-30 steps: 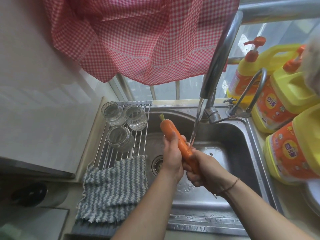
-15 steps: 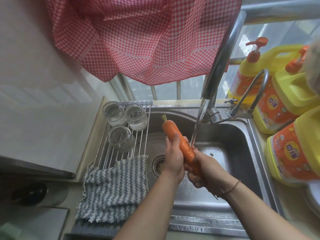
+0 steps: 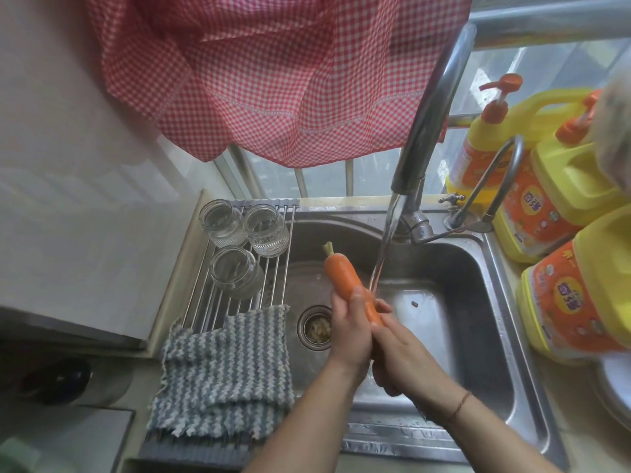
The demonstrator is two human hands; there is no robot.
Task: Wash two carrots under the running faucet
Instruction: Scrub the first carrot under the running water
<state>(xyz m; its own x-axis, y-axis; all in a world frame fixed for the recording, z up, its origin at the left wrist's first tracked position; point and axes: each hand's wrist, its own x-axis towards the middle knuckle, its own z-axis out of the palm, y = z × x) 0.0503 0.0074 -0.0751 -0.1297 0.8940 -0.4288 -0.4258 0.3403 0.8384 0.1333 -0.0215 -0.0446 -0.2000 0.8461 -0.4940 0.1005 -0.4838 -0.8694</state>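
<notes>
The carrot [image 3: 345,278]'s lower half is hidden between both hands; perhaps a second one sits there, unseen.

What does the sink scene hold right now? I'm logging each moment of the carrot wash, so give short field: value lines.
carrot: one in view, stem end up, held over the sink
left hand: grips the carrot's middle
right hand: grips its lower end
faucet: running, stream landing by the hands
drying rack: three glass jars, striped cloth
right of sink: yellow detergent bottles
</notes>
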